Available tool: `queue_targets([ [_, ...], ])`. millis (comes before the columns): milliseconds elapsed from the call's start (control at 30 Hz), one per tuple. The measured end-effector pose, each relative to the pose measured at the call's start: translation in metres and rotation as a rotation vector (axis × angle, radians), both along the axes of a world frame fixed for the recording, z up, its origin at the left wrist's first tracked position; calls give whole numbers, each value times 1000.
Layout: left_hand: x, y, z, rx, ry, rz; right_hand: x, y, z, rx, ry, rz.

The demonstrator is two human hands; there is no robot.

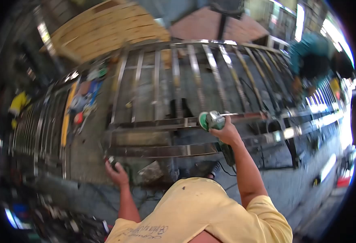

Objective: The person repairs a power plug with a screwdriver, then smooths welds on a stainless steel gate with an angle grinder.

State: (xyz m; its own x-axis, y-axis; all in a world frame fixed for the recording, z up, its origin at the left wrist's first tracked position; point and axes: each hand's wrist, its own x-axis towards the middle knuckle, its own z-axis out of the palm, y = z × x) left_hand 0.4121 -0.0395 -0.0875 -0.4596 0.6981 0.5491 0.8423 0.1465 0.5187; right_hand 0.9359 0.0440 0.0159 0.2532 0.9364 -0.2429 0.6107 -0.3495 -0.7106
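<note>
My right hand is wrapped round the head of an angle grinder, whose green disc faces left. The grinder's body hangs below the hand, over the near rails of a shiny metal frame. At the frame's near left corner, my left hand has its fingers curled at a small dark object with a bit of red. Blur hides what that object is and how firmly it is held.
Long metal bars span the frame's far side. Tools and coloured items lie at the left. Wooden boards stand behind. A person in a teal top bends over at the right. A dark cord trails near my feet.
</note>
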Motion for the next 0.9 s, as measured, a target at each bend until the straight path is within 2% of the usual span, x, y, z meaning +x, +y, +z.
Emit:
queue_targets([
  [67,43,9,26,146,-165,-186,-33,12,13,-22,-81,147],
  [100,92,7,85,23,-408,-312,-47,17,19,-46,-115,215],
  [133,119,9,92,-50,-460,-456,-60,23,22,-68,-152,279],
  [167,149,9,105,-228,-772,-650,-71,29,24,-57,-199,326],
  [233,206,25,74,-582,-1185,-879,-87,44,25,-30,-284,411],
  [267,224,35,80,-843,-1450,-865,-96,49,27,-27,-327,420],
  [333,260,59,79,-1010,-1750,-722,-117,61,37,-53,-336,472],
  [467,277,108,60,-868,-2137,-773,-155,84,40,-36,-375,579],
  [567,259,118,56,-721,-2263,-777,-185,97,44,-63,-415,630],
  [600,248,122,52,-716,-2263,-867,-196,103,44,-69,-416,665],
  [667,233,129,44,-627,-2285,-909,-220,115,49,-137,-481,708],
  [767,200,142,46,-470,-2317,-947,-257,138,44,-115,-532,788],
  [900,158,164,45,-260,-2324,-947,-319,161,65,-137,-619,947],
])
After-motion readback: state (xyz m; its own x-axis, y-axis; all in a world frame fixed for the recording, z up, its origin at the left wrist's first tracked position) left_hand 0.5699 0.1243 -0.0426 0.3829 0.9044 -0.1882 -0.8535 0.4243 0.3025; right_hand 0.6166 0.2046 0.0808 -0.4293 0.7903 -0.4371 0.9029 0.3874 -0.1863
